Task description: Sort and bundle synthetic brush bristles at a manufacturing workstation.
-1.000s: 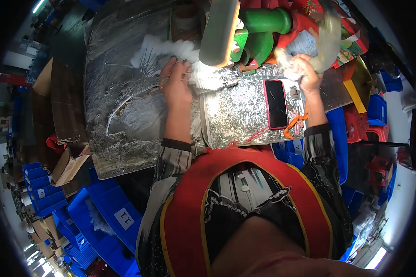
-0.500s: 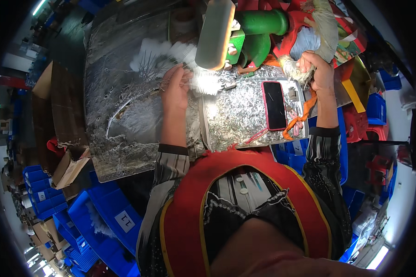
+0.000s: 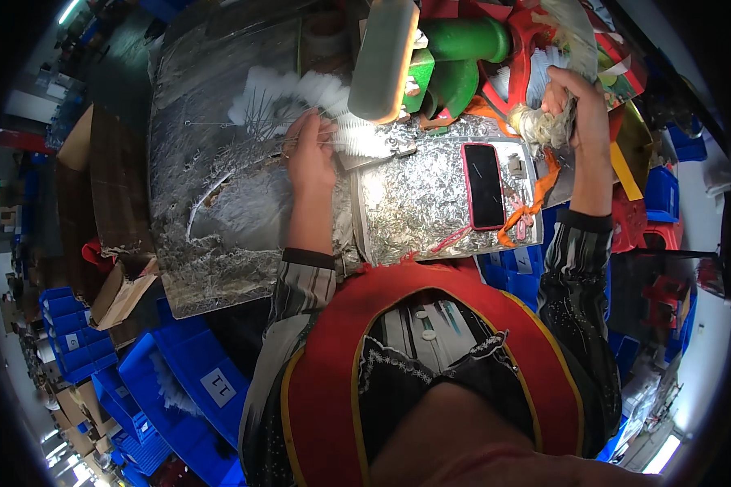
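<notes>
My left hand (image 3: 311, 154) is closed, fingertips pinched on thin wire stems beside a white-bristled brush (image 3: 356, 138). To its upper left lies a pile of white brushes (image 3: 278, 96) with bare wire stems fanned out. At the upper right my right hand (image 3: 578, 101) wraps round a cloth-wrapped handle (image 3: 544, 126), pale and frayed, by a red wheel-like part (image 3: 499, 85). Between the hands stands a green machine (image 3: 463, 40) with a long rounded grey block (image 3: 384, 61) on its front. The exact tip of the left-hand pinch is hard to make out.
A phone in a pink case (image 3: 486, 187) lies on the foil-covered surface (image 3: 414, 203), next to an orange strap (image 3: 536, 203). A worn grey board (image 3: 219, 276) covers the left. Blue bins (image 3: 191, 365) and a cardboard box (image 3: 110, 187) stand lower left.
My right hand and the wrapped handle have shifted to the right. The left hand stays nearly in place at the brush.
</notes>
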`<state>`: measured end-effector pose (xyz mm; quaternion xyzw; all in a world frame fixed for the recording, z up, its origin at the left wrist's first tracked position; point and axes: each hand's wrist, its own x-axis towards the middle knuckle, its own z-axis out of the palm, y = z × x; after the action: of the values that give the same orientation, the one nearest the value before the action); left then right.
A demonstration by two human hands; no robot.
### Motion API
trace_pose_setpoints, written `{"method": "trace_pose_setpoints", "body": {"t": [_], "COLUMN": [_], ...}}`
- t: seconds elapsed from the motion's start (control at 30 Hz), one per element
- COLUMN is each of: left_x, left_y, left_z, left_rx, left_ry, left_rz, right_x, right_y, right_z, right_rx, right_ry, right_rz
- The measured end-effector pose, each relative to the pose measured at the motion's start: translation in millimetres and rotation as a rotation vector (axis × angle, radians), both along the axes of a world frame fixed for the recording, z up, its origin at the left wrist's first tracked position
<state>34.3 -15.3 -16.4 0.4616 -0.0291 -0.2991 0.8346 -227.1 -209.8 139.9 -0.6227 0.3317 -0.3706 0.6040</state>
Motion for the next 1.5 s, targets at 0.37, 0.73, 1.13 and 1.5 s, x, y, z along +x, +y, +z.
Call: {"method": "trace_pose_setpoints", "body": {"t": [0.37,0.73,1.13,1.5], "left_x": [3.2,-9.2,-5.7,-12.8], "left_y": [5.8,-8.4,-10.4,-19.3], "left_z": [10.9,-2.0,-4.8,5.7], "left_rx": [0.18,-0.171,-0.115,-0.124], "left_ry": [-0.22,-0.082,-0.064,-0.103], "left_rz": [-0.259,-0.008,0.067,-0.019], "right_x": [-4.4,-6.2,2.1,-5.2], "right_y": [-3.7,4.2,1.6,-4.1], "right_z": [-68.8,-41.3,-5.9,-71.7], "right_rx": [-0.117,-0.019,-0.016,-0.146], "right_ry": [-0.18,-0.057,0.032,-0.152], "right_rz": [-0.019,-0.035,0.033,0.033]}}
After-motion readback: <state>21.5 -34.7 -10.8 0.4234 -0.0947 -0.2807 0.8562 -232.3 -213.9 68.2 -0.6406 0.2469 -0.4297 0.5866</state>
